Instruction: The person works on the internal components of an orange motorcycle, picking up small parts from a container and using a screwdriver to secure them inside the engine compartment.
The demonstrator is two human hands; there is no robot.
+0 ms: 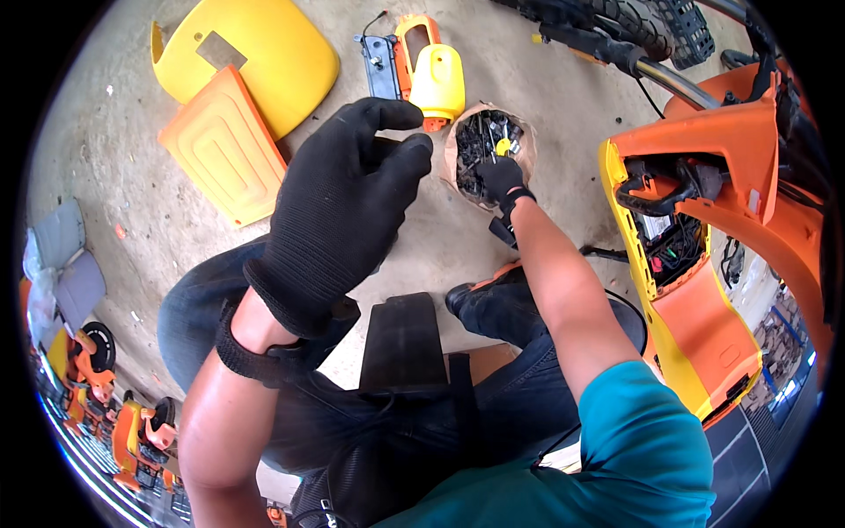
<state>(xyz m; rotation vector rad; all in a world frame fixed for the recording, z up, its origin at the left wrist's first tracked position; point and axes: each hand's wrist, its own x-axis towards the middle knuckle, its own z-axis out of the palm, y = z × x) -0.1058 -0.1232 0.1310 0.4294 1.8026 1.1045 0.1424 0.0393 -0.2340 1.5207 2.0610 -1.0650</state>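
Note:
My left hand (343, 194), in a black knit glove, is raised close to the camera above my left leg. Its fingers curl, with a gap between the index fingertip and the thumb; nothing shows between them. Farther off, my right hand (501, 179), also gloved in black, reaches into a brown paper bag (528, 157) with a rolled-down rim. Inside lie many small dark and metal parts (471, 145), with a small yellow piece (503, 147) just beyond my fingers. The right fingertips are hidden among the parts, so their grip does not show.
A yellow panel (282, 62) and an orange panel (224, 145) lie at the far left. A yellow-orange housing (437, 79) and a grey part (381, 70) stand beyond the bag. At right stands an orange-yellow vehicle (704, 308). A black block (403, 343) sits between my legs.

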